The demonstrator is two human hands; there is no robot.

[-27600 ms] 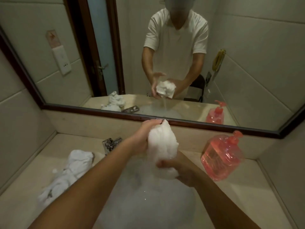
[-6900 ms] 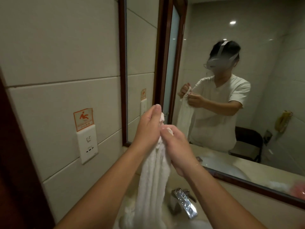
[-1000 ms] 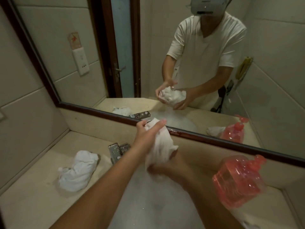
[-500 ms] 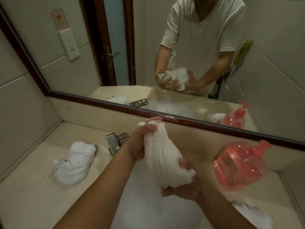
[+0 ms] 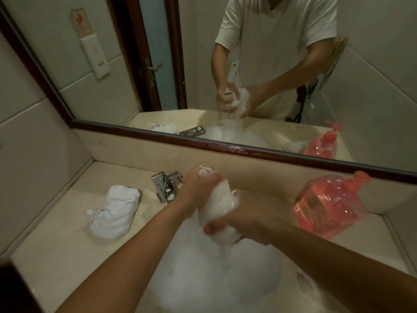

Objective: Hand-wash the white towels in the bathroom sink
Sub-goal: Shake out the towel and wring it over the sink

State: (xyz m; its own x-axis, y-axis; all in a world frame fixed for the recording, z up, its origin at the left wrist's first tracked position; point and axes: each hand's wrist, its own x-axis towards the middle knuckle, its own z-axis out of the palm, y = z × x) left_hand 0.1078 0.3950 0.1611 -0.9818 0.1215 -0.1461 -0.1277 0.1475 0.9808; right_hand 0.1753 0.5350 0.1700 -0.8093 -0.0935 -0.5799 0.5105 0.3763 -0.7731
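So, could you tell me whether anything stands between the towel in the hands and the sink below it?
Nothing visible does. The left hand and right hand grip the towel straight above the foam, with only air between; the faucet and pink soap bottle stand off to the sides.

Both hands wring a sudsy white towel [image 5: 220,205] above the foam-filled sink [image 5: 214,274] — the left hand [image 5: 199,188] grips its top, the right hand [image 5: 242,220] squeezes lower down. A second wrung towel [image 5: 115,213] lies on the counter [image 5: 56,251] left of the chrome faucet [image 5: 165,185] — a pink soap bottle [image 5: 330,205] stands at right, below the mirror [image 5: 225,71].
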